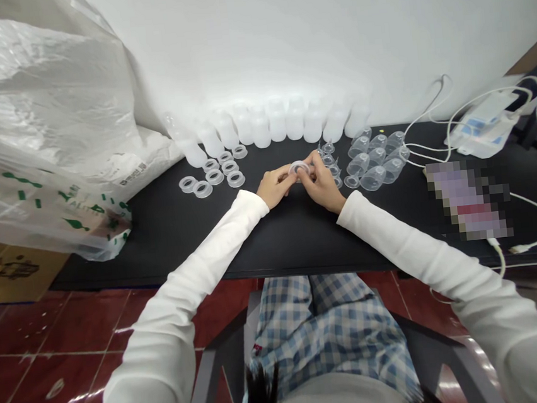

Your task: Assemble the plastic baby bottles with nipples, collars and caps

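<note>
1. Black table (263, 246), carrying everything below.
2. White bottles (260, 126), standing in a row along the back.
3. Translucent rings (203, 189), lying clustered at left.
4. Clear domed caps (373, 178), sitting grouped at right.
5. Small clear pieces (328, 159), lying beside the caps.
6. White cable (520, 248), trailing far right.

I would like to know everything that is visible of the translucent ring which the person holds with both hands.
The translucent ring is small and round, with a pale rim, and looks like plastic. Its face is turned up toward the camera; the exact tilt is hard to judge. It is over the black table, between the left hand and the right hand, both touching it. The right hand partly covers its middle, so I cannot tell whether anything is fitted inside.
</note>
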